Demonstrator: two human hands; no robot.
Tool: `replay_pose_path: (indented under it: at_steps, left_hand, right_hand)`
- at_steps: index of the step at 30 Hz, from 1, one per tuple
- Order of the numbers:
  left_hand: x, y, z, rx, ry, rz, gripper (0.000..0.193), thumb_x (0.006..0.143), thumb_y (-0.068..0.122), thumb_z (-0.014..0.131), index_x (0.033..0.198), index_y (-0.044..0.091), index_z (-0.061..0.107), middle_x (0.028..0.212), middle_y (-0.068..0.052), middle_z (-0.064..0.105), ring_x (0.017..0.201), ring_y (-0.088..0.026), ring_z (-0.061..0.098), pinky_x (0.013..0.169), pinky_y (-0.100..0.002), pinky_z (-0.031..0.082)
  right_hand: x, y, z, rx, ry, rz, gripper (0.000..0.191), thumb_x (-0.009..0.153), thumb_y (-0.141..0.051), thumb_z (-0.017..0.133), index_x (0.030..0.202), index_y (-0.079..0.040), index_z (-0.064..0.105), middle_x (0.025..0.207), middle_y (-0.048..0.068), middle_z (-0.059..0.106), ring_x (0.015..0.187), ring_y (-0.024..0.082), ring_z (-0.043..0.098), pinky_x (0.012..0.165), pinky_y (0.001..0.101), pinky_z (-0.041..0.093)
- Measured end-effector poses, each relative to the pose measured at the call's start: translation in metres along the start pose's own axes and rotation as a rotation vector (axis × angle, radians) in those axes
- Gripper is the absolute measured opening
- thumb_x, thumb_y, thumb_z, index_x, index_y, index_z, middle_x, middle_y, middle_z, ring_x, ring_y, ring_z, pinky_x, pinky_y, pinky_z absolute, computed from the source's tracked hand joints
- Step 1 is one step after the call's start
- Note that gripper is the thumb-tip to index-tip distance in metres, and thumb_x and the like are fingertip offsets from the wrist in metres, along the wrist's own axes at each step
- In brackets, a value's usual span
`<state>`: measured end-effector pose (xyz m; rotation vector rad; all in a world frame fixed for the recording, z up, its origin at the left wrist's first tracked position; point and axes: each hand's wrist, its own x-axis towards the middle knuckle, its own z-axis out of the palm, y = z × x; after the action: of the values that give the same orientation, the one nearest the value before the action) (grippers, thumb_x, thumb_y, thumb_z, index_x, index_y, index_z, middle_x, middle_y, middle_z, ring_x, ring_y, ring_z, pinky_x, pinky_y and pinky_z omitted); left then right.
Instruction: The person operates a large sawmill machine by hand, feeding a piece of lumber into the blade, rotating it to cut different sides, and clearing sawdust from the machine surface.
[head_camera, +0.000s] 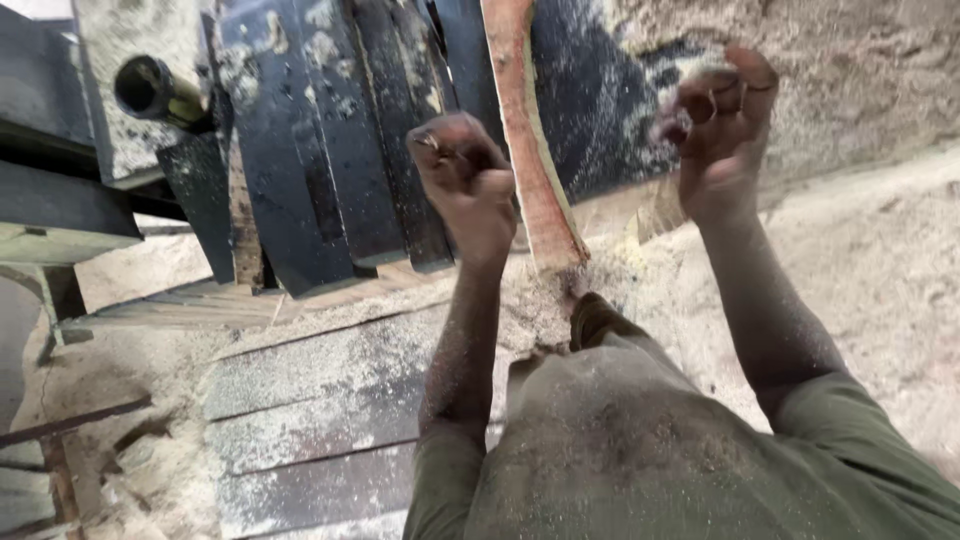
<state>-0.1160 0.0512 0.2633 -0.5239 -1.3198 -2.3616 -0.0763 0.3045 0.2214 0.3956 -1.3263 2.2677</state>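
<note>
Both my hands are raised in front of me, dusted with sawdust. My left hand (468, 175) is a closed fist, and I see nothing in it. My right hand (722, 112) is higher and to the right, with its fingers curled around a pale clump of sawdust (675, 105) that spills at its edge. Between the two hands a long reddish wooden plank (532, 150) stands tilted, its lower end buried in sawdust by my knee. Neither hand touches the plank.
Several dark planks (320, 150) lean against a rough wall behind the red one. A metal pipe (155, 92) sticks out at the upper left. Dusty flat boards (310, 420) lie on the ground at the lower left. Sawdust (880, 260) covers the ground on the right.
</note>
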Motion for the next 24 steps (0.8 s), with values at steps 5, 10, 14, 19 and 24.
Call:
replay_pose_path:
  at_steps: [5,10,14,19,24]
  left_hand:
    - [0.007,-0.007,0.001,-0.450,0.204,-0.416,0.028,0.100,0.014,0.073,0.074,0.015,0.064,0.057,0.004,0.045,0.044,-0.007,0.035,0.031,-0.026,0.030]
    - [0.005,-0.015,0.003,-0.653,0.006,-0.457,0.015,0.108,0.016,0.080,0.105,0.010,0.066,0.087,-0.002,0.059,0.067,-0.009,0.055,0.054,-0.027,0.050]
    - [0.007,-0.024,-0.003,-0.956,-0.307,-0.430,0.106,0.079,0.082,0.055,0.166,0.027,0.028,0.168,-0.013,0.036,0.148,-0.041,0.046,0.124,-0.057,0.041]
    - [-0.013,-0.050,-0.020,-1.007,-0.203,-0.537,0.123,0.080,0.108,0.021,0.165,0.019,0.020,0.169,-0.022,0.027,0.148,-0.042,0.043,0.123,-0.060,0.039]
    - [-0.029,-0.066,-0.013,-0.991,-0.334,-0.576,0.117,0.091,0.102,0.009,0.167,0.014,0.023,0.166,-0.026,0.035,0.146,-0.037,0.048,0.120,-0.052,0.044]
  right_hand:
    - [0.010,-0.002,0.008,0.236,0.101,0.192,0.051,0.112,-0.046,0.063,0.072,-0.020,0.043,0.063,-0.005,0.043,0.046,0.005,0.034,0.037,0.0239,0.030]
    - [0.009,0.002,0.024,0.118,0.132,0.334,0.034,0.111,-0.038,0.066,0.086,-0.021,0.051,0.076,-0.004,0.050,0.063,0.006,0.045,0.052,0.0218,0.040]
    - [-0.002,0.002,0.047,-0.414,-0.067,0.261,0.051,0.097,-0.042,0.075,0.133,-0.020,0.046,0.113,0.005,0.059,0.102,0.019,0.062,0.081,0.0315,0.060]
    - [-0.023,0.003,0.058,-1.032,-0.555,-0.226,0.088,0.093,-0.062,0.084,0.160,-0.019,0.046,0.159,0.015,0.042,0.153,0.034,0.034,0.129,0.0573,0.037]
    - [-0.030,0.036,0.057,-1.345,-0.838,-0.414,0.100,0.090,-0.076,0.085,0.167,-0.024,0.047,0.172,0.011,0.035,0.162,0.032,0.017,0.133,0.0563,0.005]
